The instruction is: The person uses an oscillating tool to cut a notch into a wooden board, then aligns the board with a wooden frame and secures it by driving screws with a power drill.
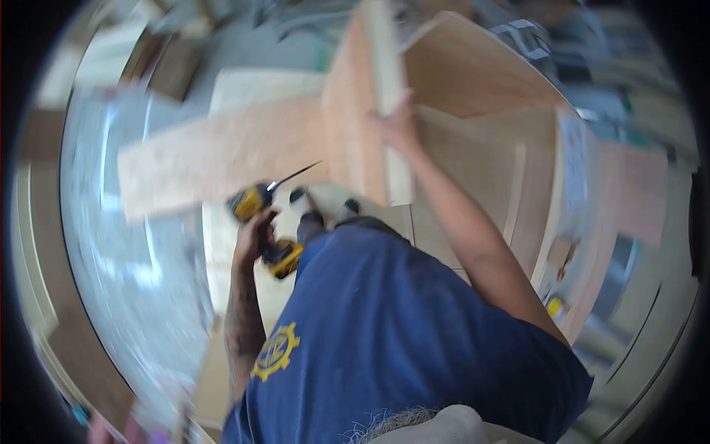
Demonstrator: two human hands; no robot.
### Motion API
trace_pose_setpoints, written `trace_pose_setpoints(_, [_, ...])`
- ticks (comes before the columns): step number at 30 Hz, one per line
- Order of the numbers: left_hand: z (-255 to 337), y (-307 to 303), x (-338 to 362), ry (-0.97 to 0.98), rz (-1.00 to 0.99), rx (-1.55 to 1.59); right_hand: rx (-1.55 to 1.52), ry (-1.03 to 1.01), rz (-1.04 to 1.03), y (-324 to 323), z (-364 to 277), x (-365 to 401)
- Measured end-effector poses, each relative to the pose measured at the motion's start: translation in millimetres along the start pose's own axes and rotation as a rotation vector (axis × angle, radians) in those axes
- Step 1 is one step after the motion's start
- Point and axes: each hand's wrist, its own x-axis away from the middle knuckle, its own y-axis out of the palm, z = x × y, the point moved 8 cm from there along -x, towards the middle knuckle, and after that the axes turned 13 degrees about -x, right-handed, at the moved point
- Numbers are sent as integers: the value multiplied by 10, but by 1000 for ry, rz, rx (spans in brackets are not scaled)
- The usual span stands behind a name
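Note:
My left hand (257, 235) is wrapped round the handle of a yellow and black cordless drill (251, 201). Its long thin bit points up and to the right, over the lower edge of a wide plywood board (222, 155). Ahead of me a second plywood panel (355, 111) with a pale edge meets that board at an angle. My right hand (401, 127) grips this panel by its pale edge, the arm stretched forward. Whether the two boards are fastened cannot be made out through the blur.
To the right stands a large open plywood box (481, 66), with a paper sheet (574, 159) on its side wall. Glossy plastic-like sheeting (133, 281) covers the area at left. My shoes (299, 196) show below the boards. A small yellow item (555, 305) lies at right.

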Motion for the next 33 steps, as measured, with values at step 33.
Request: trace_pose_setpoints(33, [-677, 1158, -500, -192, 336, -954, 296, 296, 1150, -6543, 5087, 3245])
